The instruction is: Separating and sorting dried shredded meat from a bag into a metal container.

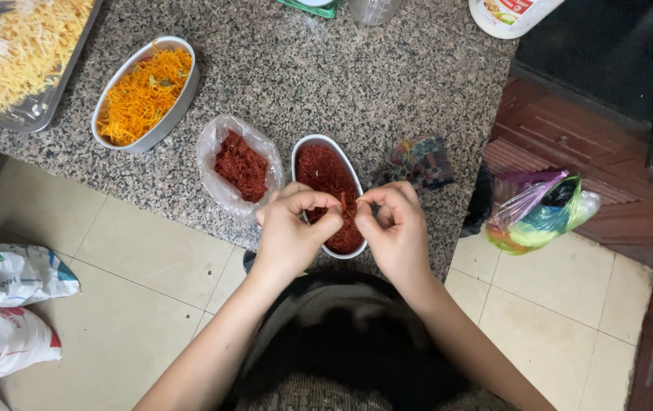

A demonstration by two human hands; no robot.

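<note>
Two hands [296,228] [393,228], two oval tins [307,148] [182,91], one bag [212,144]

The desk [303,84] is speckled granite, polished yet grainy to look at. On it, the oval tin [300,156] at 6 o'clock is smooth matt metal — filled with dry, fibrous red shreds [326,173]. Just at its 9 o'clock, a thin clear plastic bag [212,148] — crinkled, faintly glossy. The floor tiles [113,259] are smooth, pale, softly shiny.
</note>
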